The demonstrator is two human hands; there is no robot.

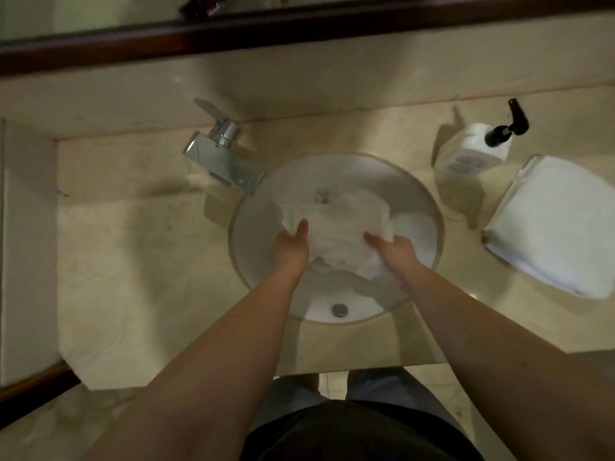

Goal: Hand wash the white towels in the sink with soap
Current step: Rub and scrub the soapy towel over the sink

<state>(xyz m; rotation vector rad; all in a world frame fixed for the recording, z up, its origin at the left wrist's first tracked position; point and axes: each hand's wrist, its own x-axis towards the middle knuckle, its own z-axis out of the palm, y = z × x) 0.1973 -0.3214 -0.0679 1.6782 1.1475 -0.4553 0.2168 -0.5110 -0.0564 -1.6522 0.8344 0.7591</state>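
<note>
Gripping the wet towel (336,227) between them, both hands' fingers (301,227) clamp its edges.

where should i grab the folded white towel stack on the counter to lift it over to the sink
Probably by the near-left edge of the folded white towel stack, coming from the round white sink side. It lies flat on the beige stone counter with its layered edges facing that way, so fingers could slide under and the thumb clamp on top, keeping the folds together.

A bathroom is shown, seen from above: a round white sink (253,227) is set into a beige marble counter (133,261), with a chrome tap (223,158) far left, a soap dispenser (476,148) and folded towels (552,224) right, and a wood-framed mirror (233,31) beyond.
</note>
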